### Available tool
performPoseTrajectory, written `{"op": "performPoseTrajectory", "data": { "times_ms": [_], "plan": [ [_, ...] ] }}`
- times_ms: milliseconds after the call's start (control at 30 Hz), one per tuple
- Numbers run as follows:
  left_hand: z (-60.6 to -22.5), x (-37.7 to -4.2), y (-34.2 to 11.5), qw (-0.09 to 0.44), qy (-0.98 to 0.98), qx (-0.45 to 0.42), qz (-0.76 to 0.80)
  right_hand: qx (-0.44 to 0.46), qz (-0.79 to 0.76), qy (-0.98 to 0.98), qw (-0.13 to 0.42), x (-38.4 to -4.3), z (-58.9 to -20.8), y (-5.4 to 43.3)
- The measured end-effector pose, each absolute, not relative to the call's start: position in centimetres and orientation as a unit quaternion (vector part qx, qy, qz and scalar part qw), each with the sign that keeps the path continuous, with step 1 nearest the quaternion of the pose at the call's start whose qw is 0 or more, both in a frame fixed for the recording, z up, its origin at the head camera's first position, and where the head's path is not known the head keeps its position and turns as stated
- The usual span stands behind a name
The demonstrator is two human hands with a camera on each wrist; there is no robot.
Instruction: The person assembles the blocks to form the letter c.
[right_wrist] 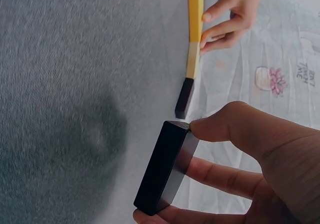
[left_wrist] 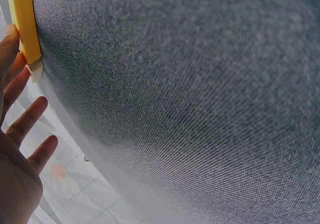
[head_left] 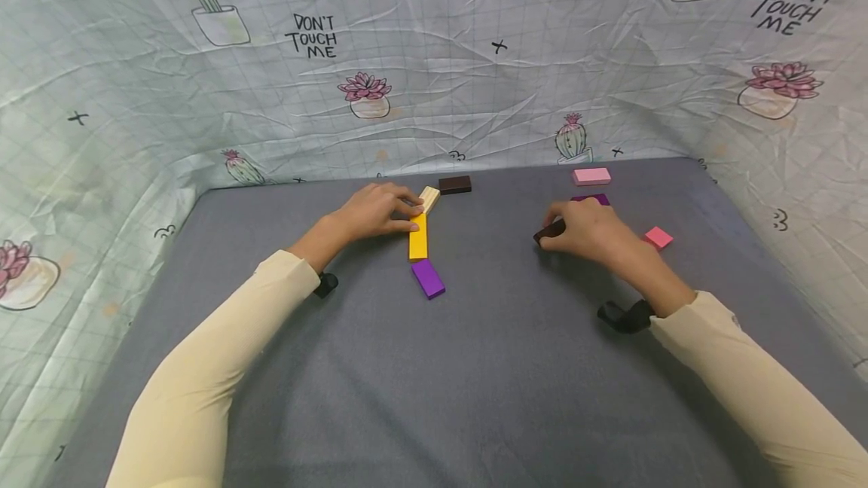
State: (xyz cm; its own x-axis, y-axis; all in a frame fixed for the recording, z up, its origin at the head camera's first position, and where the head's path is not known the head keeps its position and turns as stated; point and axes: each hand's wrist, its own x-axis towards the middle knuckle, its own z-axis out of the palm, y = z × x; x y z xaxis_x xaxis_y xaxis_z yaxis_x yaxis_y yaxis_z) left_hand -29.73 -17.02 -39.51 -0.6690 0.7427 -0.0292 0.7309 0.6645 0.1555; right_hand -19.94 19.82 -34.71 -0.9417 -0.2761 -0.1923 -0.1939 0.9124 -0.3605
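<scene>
My left hand (head_left: 381,211) is at a row of small blocks, fingers fairly straight, thumb and fingertips along the side of the yellow block (head_left: 418,238) and the pale wooden block (head_left: 429,199). A purple block (head_left: 428,279) lies angled at the near end of the yellow one. By the far end of the pale block is a dark brown block (head_left: 455,185). My right hand (head_left: 588,228) pinches another dark block (right_wrist: 165,166) by its two ends, thumb on one and a fingertip on the other, over the grey cloth.
Near the right hand lie a light pink block (head_left: 592,176), a dark purple block (head_left: 597,199) partly hidden by that hand, and a coral-pink block (head_left: 658,237) by the wrist. A printed cloth (head_left: 434,96) rises behind the grey surface (head_left: 434,382) and along both sides.
</scene>
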Motion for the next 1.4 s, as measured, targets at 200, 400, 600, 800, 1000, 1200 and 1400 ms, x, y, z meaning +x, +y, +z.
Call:
{"op": "performPoseTrajectory", "data": {
  "times_ms": [200, 400, 600, 800, 1000, 1200, 1400],
  "plan": [
    [-39.5, -29.6, -17.0, 0.049, 0.915, 0.396, 0.063, -0.125, -0.181, 0.969, 0.11, -19.0, -34.8, 19.1],
    [-39.5, -29.6, -17.0, 0.052, 0.916, 0.392, 0.064, -0.15, -0.192, 0.965, 0.095, -18.4, -35.3, 18.4],
    [-39.7, -29.6, -17.0, 0.048, 0.915, 0.396, 0.064, -0.165, -0.198, 0.962, 0.092, -18.0, -35.9, 17.9],
    [-39.6, -29.6, -16.9, 0.05, 0.916, 0.392, 0.063, -0.175, -0.197, 0.959, 0.103, -17.6, -36.1, 17.3],
    [-39.6, -29.6, -17.0, 0.049, 0.916, 0.394, 0.064, -0.195, -0.196, 0.955, 0.106, -17.2, -36.3, 16.5],
    [-39.7, -29.7, -17.0, 0.049, 0.915, 0.396, 0.066, -0.207, -0.199, 0.951, 0.113, -17.0, -36.4, 15.6],
    [-39.7, -29.7, -17.0, 0.051, 0.916, 0.392, 0.067, -0.215, -0.192, 0.95, 0.12, -16.8, -36.4, 14.1]
  ]
}}
